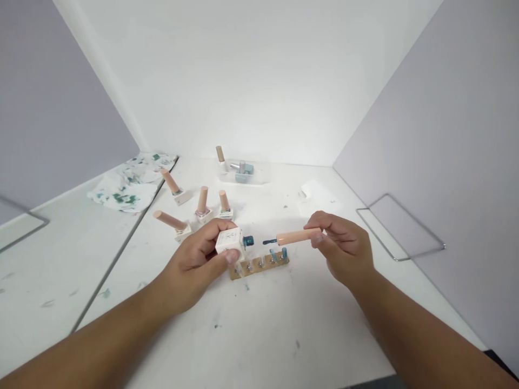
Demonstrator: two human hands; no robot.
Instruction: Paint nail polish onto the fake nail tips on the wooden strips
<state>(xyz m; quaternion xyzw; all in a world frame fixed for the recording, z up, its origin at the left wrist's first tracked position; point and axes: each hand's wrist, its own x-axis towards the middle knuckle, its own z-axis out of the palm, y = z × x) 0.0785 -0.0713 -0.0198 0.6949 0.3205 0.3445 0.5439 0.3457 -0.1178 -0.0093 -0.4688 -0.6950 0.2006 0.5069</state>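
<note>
My left hand (205,259) grips a white square nail polish bottle (230,241), tipped on its side with its teal-smeared neck (248,241) facing right. Between thumb and fingers, my right hand (343,246) holds the peach nail polish brush cap (298,236) level. Its brush tip (269,242), coated in dark teal, points at the bottle's mouth, a small gap apart. Just below both lies a brown strip stand (259,266) bearing several nail tips; most look clear, while the nail tips at the right end (284,253) are blue. My left hand and the bottle hide the stand's left part.
Several peach-capped polish bottles (203,202) stand or lean beyond my left hand. A clear tray (259,177) at the back holds more bottles (244,170). Stained tissue (125,189) lies back left, a white tissue (318,194) back right. Walls enclose the table (263,335); wire frames (397,227) flank it.
</note>
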